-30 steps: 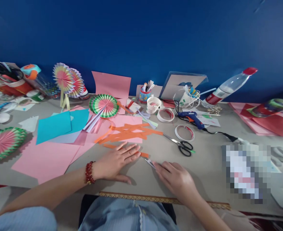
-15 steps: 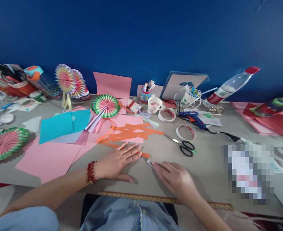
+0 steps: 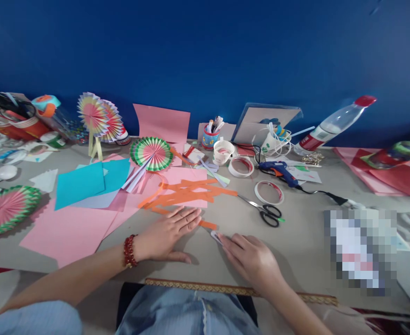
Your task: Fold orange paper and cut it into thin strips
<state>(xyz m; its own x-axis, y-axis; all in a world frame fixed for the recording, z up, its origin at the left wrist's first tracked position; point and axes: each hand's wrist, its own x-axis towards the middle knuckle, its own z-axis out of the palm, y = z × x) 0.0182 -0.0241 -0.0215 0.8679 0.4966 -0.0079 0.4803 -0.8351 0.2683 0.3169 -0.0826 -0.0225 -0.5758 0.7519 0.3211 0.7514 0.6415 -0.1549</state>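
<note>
My left hand (image 3: pixel 166 232), with a red beaded bracelet (image 3: pixel 130 251) at its wrist, lies flat on the table. Its fingertips press on an orange paper strip (image 3: pixel 208 225), whose right end sticks out past them. In my right hand (image 3: pixel 252 256) is a small white tool (image 3: pixel 215 236) with a rounded end, pinched low over the tabletop just below that strip end. Fingers hide most of the tool, so its exact kind is unclear. Beyond the hands, a pile of orange paper strips (image 3: pixel 187 191) lies on pink paper, and black-handled scissors (image 3: pixel 260 208) rest with their blades toward it.
Tape rolls (image 3: pixel 269 192) and a blue glue gun (image 3: pixel 282 174) with its cord lie to the right. Pleated paper rosettes (image 3: pixel 155 154), turquoise sheets (image 3: pixel 81 184) and pink paper (image 3: pixel 68 232) spread leftward. A tilted bottle (image 3: pixel 333 125) and paper cup (image 3: pixel 223 153) stand at the back.
My left hand has slid slightly left, so more of the orange strip shows. My right hand and the white tool have shifted slightly left.
</note>
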